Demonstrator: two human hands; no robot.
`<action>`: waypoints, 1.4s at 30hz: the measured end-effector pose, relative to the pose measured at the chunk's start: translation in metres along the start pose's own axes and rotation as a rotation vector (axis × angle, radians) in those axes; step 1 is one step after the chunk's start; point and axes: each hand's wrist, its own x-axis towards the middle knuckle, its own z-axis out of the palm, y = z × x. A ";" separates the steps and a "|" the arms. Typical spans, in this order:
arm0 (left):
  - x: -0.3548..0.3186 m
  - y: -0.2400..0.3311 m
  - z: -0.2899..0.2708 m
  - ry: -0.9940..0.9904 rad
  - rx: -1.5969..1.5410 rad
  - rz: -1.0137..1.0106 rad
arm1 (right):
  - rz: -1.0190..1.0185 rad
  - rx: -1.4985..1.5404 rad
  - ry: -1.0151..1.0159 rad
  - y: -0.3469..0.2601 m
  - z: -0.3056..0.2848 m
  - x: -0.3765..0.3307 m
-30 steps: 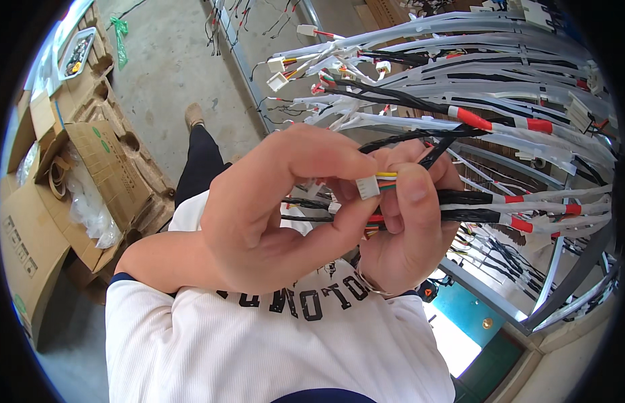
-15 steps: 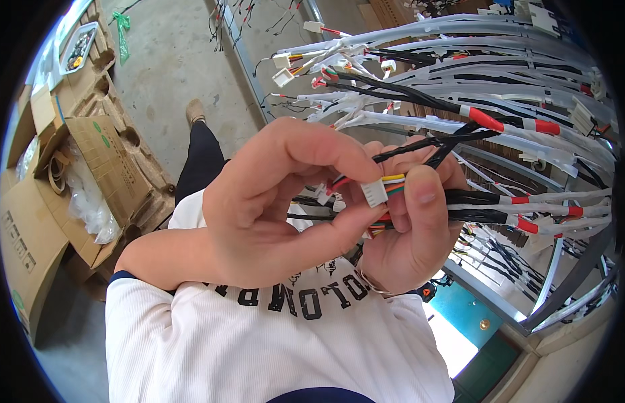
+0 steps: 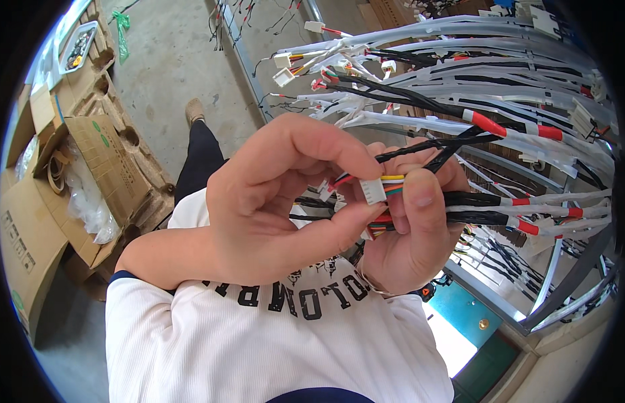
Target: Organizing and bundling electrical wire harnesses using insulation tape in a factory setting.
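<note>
White connector (image 3: 374,191) with red, yellow, green wires (image 3: 393,188); brown cardboard boxes (image 3: 104,168).

Bright, even daylight fills the view — the concrete floor (image 3: 171,74) looks pale and nearly washed out, with only soft shadows. Below the hands, the white shirt (image 3: 258,342) is evenly lit, without glare. The white connector (image 3: 374,191) is sharp. Fisheye distortion bends the cardboard boxes (image 3: 50,201) at left, and a black vignette rings the frame.

At our left on the floor we see open brown cardboard boxes (image 3: 91,168), one holding clear plastic bags (image 3: 87,201).
</note>
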 end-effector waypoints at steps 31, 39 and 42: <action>0.039 -0.041 -0.035 -0.024 0.552 0.042 | -0.014 0.067 -0.038 -0.011 -0.021 0.019; 0.033 -0.025 -0.036 -0.105 0.134 -0.336 | 0.054 -0.325 -0.173 -0.010 -0.044 0.024; 0.030 -0.020 -0.034 -0.070 0.029 -0.455 | 0.052 -0.326 -0.170 -0.017 -0.033 0.027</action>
